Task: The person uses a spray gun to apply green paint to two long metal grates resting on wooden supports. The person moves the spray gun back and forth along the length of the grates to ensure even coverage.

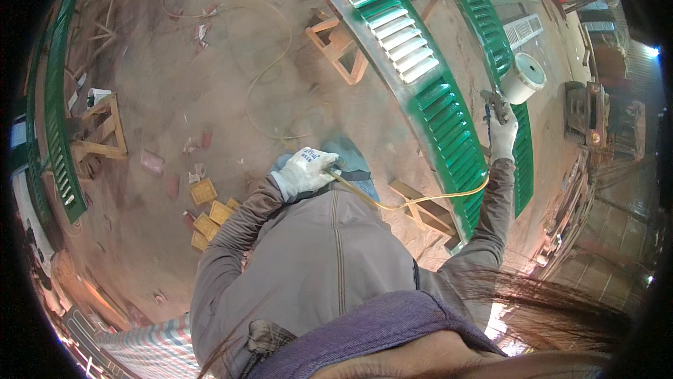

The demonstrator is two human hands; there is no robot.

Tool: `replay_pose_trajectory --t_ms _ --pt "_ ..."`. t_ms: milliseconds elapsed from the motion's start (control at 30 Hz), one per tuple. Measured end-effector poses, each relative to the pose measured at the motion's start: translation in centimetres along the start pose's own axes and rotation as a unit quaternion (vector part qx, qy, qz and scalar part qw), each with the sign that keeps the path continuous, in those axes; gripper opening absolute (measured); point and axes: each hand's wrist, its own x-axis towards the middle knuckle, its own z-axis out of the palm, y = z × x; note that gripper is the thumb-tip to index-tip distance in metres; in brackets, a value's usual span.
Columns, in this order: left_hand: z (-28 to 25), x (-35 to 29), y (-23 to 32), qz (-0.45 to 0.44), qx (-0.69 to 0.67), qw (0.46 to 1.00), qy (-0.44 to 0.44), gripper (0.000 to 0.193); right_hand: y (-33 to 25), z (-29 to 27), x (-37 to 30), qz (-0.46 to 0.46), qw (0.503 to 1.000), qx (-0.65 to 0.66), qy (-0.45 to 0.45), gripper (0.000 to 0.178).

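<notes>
My right hand [502,139], in a white glove, is closed around a spray gun [497,104] with a white paint cup [523,80]. It is out to the right, above two long louvered panels. The nearer panel [443,119] is glossy green along its lower part, while several upper slats look silvery white. The farther panel [484,18] is green. Close to my waist, my gloved left hand [308,171] is closed on a yellow air hose [396,206], which loops across toward my right forearm.
Wooden trestles stand under the nearer panel [338,51] and at the left [105,132]. More green panels [56,105] line the left edge. Yellow square blocks [203,191] and scraps litter the floor, where a thin hose [286,42] curves. Pale louvered pieces [523,30] lie at the far right.
</notes>
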Motion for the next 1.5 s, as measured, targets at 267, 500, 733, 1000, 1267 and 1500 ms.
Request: replay_pose_trajectory --t_ms 267,500,733,1000,1267,1500 --pt "-1.6 -0.7 -0.6 -0.017 -0.038 0.999 0.009 0.024 -4.1 0.1 -5.1 0.037 0.984 0.099 -0.147 0.035" --pt "-3.8 4.4 -0.2 0.053 -0.034 0.998 0.008 0.023 -2.2 -1.1 -3.5 0.056 0.980 0.110 -0.156 0.039" --pt "-5.6 8.1 -0.5 0.115 0.014 0.993 0.013 0.025 0.3 -1.4 1.6 0.023 0.996 0.084 0.000 0.041" --pt "-5.7 11.9 -0.9 0.140 0.032 0.990 -0.006 0.025 -1.7 -2.3 3.5 -0.011 0.997 0.065 -0.032 0.038" --pt "-6.3 12.0 -0.9 0.108 0.004 0.994 -0.017 0.026 -4.3 -1.7 2.4 -0.013 0.980 0.064 -0.189 0.039" --pt "-9.2 11.2 -1.5 0.122 0.018 0.992 -0.022 0.031 -6.8 0.8 4.0 0.091 0.977 0.067 -0.181 0.036"
